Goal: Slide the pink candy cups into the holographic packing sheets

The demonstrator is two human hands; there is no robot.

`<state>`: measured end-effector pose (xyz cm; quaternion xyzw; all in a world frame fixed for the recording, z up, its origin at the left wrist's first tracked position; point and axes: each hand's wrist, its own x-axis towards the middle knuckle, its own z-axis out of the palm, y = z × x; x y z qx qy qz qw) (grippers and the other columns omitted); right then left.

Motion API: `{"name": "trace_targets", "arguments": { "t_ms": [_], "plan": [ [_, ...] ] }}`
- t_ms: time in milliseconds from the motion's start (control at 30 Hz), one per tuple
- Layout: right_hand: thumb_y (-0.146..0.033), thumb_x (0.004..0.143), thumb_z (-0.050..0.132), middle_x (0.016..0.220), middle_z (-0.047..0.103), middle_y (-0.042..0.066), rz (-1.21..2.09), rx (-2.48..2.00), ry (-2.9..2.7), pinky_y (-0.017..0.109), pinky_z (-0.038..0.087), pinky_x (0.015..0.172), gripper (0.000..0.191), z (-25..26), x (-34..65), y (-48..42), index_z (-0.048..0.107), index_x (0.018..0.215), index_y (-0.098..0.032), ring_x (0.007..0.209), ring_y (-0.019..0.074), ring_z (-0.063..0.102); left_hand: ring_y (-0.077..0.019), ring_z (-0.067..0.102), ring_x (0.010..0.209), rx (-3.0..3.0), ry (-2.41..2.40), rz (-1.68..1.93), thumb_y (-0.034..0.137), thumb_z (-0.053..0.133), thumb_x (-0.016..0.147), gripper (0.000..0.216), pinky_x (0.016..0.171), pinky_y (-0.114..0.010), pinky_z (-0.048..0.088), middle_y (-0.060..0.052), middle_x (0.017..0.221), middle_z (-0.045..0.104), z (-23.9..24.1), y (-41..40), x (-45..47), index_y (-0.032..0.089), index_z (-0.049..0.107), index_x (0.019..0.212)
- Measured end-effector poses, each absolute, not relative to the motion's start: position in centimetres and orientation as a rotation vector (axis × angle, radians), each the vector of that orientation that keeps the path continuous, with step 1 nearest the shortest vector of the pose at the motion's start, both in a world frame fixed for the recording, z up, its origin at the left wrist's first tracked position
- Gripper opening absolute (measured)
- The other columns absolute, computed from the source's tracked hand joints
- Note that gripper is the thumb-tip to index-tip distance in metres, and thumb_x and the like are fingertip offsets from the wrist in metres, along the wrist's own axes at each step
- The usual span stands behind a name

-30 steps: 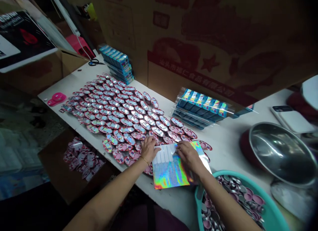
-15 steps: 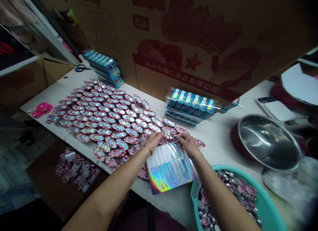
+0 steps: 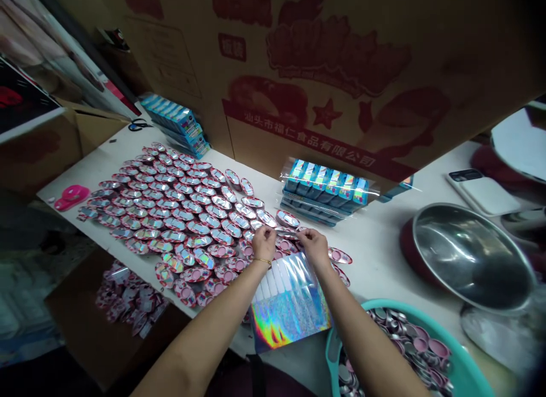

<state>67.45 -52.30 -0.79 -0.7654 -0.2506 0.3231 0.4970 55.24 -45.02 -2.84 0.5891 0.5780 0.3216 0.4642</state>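
Between my left hand (image 3: 264, 243) and my right hand (image 3: 314, 244) a thin shiny sticker strip (image 3: 286, 233) is stretched level. Each hand pinches one end of it, fingertips closed. Below my wrists lies a holographic sticker sheet (image 3: 290, 311), with several pale bare strips in its upper part. The strip is over the near right side of many small oval pink-and-red pieces (image 3: 222, 202). Many of these carry a shiny sticker on top, while some nearer ones show a pink round centre (image 3: 221, 251). Whether the strip touches a piece cannot be made out.
A teal basin (image 3: 452, 340) of loose round pieces stands front right, beside a steel bowl (image 3: 473, 255). Blue packs (image 3: 326, 186) stand against a large carton (image 3: 298, 118). Scissors (image 3: 139, 124), a pink tape dispenser (image 3: 72, 196) and a phone (image 3: 482, 192) lie around.
My hands have drawn the strip out level between them, and my left hand has turned more upright. The sheet stays below my wrists. The camera view has shifted slightly.
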Motion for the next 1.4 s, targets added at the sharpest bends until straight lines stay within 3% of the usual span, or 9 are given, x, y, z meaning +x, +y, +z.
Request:
{"name": "trace_targets", "arguments": {
  "t_ms": [200,333,433,600,767,900,1133,1333,1400],
  "plan": [
    [-0.046,0.057,0.067,0.049,0.050,-0.004,1.003,-1.631,-0.609,0.022,0.032,0.046,0.033,1.6,67.6,-52.7,0.056,0.061,-0.016,0.045,0.0091,0.042,-0.0109,0.055,0.062,0.813,1.295,0.727,0.040,0.051,0.068,0.028,0.048,-0.019,0.035,-0.002,0.073,0.062,-1.6,-44.4,54.9,0.016,0.052,0.082],
    [-0.047,0.053,0.070,0.049,0.051,-0.003,1.013,-1.602,-0.548,0.022,0.034,0.046,0.035,2.4,67.9,-52.7,0.055,0.060,-0.016,0.045,0.0092,0.043,-0.0089,0.052,0.055,0.667,1.166,0.597,0.053,0.053,0.065,0.043,0.044,-0.018,0.030,-0.005,0.071,0.061,-0.4,-44.1,55.0,0.013,0.057,0.081],
    [-0.046,0.051,0.070,0.047,0.050,-0.003,1.049,-1.581,-0.523,0.022,0.032,0.044,0.034,2.1,68.1,-52.8,0.055,0.059,-0.016,0.044,0.0092,0.043,-0.0067,0.048,0.051,0.757,1.126,0.560,0.040,0.068,0.055,0.038,0.043,-0.018,0.027,-0.002,0.066,0.059,-0.3,-44.0,55.2,0.013,0.060,0.080],
    [-0.043,0.055,0.067,0.047,0.051,-0.003,0.964,-1.712,-0.552,0.022,0.033,0.045,0.030,0.0,68.4,-52.6,0.056,0.059,-0.016,0.044,0.0099,0.044,-0.0071,0.050,0.055,0.913,1.129,0.708,0.018,0.067,0.055,0.030,0.056,-0.020,0.039,0.003,0.059,0.055,-2.1,-43.8,55.8,0.013,0.058,0.083],
    [-0.035,0.067,0.054,0.057,0.058,-0.001,0.598,-2.129,-0.763,0.025,0.036,0.056,0.018,-1.9,67.9,-52.0,0.059,0.062,-0.019,0.055,0.0143,0.051,-0.0098,0.052,0.057,1.333,1.309,0.757,0.018,0.056,0.067,0.022,0.062,-0.023,0.040,0.004,0.059,0.054,-3.8,-43.9,56.5,0.016,0.055,0.089],
    [-0.029,0.073,0.046,0.066,0.061,0.001,0.435,-2.301,-0.889,0.024,0.035,0.062,0.017,-2.0,67.2,-51.8,0.059,0.066,-0.020,0.063,0.0149,0.053,-0.0154,0.055,0.074,1.683,1.495,0.697,0.019,0.051,0.072,0.019,0.075,-0.029,0.038,0.000,0.068,0.061,-3.4,-44.4,56.9,0.019,0.056,0.091],
    [-0.023,0.076,0.046,0.078,0.063,0.002,0.437,-2.492,-1.133,0.022,0.034,0.065,0.014,-1.0,67.2,-51.2,0.059,0.070,-0.020,0.076,0.0148,0.055,-0.0194,0.052,0.084,1.946,1.622,0.577,0.018,0.049,0.075,0.021,0.079,-0.033,0.033,-0.001,0.075,0.062,-2.9,-45.3,57.3,0.022,0.058,0.094],
    [-0.028,0.078,0.051,0.086,0.063,0.008,0.531,-2.750,-1.201,0.027,0.035,0.063,0.024,0.2,67.8,-50.1,0.055,0.100,-0.018,0.078,0.0207,0.058,-0.0197,0.050,0.094,2.070,1.605,0.488,0.017,0.053,0.073,0.027,0.081,-0.031,0.035,-0.006,0.097,0.057,-2.3,-44.5,57.5,0.019,0.054,0.100],
    [-0.029,0.077,0.053,0.087,0.063,0.008,0.560,-2.743,-1.267,0.027,0.035,0.064,0.023,0.8,68.8,-50.4,0.057,0.099,-0.019,0.079,0.0211,0.058,-0.0189,0.049,0.095,2.068,1.588,0.501,0.020,0.052,0.075,0.027,0.081,-0.030,0.035,-0.008,0.099,0.055,-1.8,-44.1,56.8,0.017,0.053,0.101]
  ]
}}
